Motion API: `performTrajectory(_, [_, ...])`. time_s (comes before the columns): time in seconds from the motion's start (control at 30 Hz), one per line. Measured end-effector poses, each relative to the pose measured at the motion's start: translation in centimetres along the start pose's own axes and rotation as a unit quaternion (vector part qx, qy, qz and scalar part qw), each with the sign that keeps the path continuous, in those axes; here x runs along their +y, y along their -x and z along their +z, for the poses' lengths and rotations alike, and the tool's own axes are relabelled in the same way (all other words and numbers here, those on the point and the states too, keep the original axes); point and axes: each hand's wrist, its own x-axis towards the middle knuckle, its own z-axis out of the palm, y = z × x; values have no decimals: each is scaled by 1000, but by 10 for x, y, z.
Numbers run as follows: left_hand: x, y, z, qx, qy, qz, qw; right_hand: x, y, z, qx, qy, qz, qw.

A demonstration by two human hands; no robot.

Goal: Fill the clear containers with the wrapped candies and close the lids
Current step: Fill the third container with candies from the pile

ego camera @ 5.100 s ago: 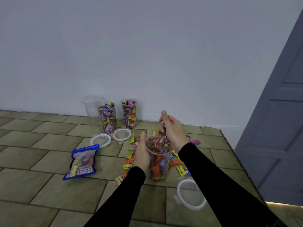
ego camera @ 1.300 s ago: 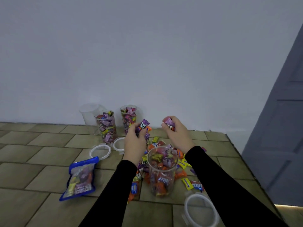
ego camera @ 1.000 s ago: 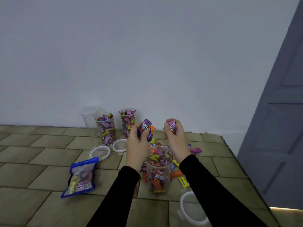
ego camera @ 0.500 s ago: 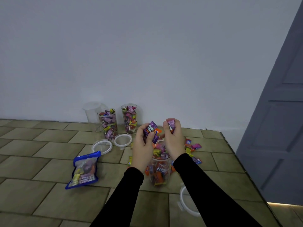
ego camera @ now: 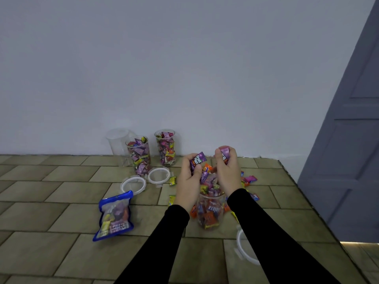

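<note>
Both hands are above the near jar (ego camera: 210,214), which stands on the floor (ego camera: 51,212) and is almost full of candy. The left hand (ego camera: 187,185) grips a few candies (ego camera: 198,160), purple on top. The right hand (ego camera: 228,171) grips more candy (ego camera: 224,154). Two full jars (ego camera: 139,155) stand by the wall, lids (ego camera: 133,184) lying near them. A blue bag (ego camera: 114,216) lies to the left.

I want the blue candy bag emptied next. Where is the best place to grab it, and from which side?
Grip the blue candy bag by its flat sealed top edge, the end nearer the wall, coming from above. It lies flat on the floor with a bulging middle, so that thin seam probably pinches most easily, and nothing crowds it except a lid just beyond.
</note>
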Motion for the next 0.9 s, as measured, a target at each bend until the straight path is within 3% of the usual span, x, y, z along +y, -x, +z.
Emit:
performTrajectory(0.27, [1,0,-1,22,-11,25,999,-5,4,1,4,14,0,1000])
performTrajectory(0.9, [-3,8,10,75,102,20,992,3,5,4,21,45,-29,998])
